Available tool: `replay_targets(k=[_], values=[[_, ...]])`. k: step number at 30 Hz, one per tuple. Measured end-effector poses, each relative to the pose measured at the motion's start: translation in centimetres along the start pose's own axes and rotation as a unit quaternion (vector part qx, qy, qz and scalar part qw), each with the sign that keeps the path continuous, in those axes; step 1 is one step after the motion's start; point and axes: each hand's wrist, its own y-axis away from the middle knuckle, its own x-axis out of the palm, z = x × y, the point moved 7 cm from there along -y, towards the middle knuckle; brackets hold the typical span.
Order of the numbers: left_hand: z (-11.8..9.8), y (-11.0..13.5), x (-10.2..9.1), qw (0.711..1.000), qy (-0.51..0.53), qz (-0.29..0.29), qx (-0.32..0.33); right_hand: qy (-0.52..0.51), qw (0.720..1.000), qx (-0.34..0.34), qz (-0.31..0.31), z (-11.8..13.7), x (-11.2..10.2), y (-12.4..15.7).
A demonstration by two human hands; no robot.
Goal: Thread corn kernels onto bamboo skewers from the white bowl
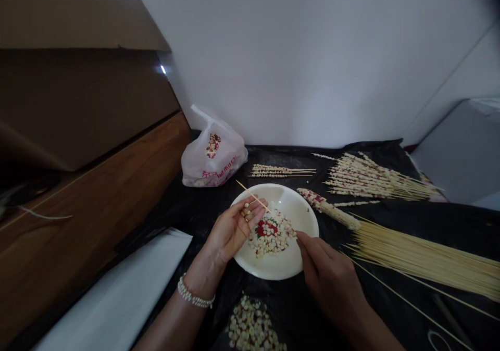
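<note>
My left hand [228,231] lies palm up over the left side of a white bowl [307,218], with a few pale corn kernels [246,205] cupped at its fingers. In my right hand [332,267], at the bowl's right rim, is the end of a thin bamboo skewer [247,188]. The skewer slants across the bowl, its bare tip pointing up and left past my left fingers. Some kernels seem threaded near the right hand. Loose white and dark red kernels [265,247] cover the bowl's bottom around a red printed pattern.
Finished kernel skewers [363,176] and a smaller row [269,171] lie behind the bowl. A partly stripped corn cob [332,211] and bare bamboo skewers [422,254] are at right. Kernels [253,325] pile in front. A plastic bag [214,155] stands back left on black sheeting.
</note>
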Motion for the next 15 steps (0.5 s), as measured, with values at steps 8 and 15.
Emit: replay_targets(k=[8,15], values=[[-0.3,-0.2,-0.4,0.999,-0.025,0.002,0.038,0.003,1.000,0.001,-0.004,0.0,-0.1,-0.1],[-2.4,-0.1,-1.0,0.996,0.024,-0.017,0.085,0.005,1.000,-0.016,-0.003,0.6,-0.1,0.0]])
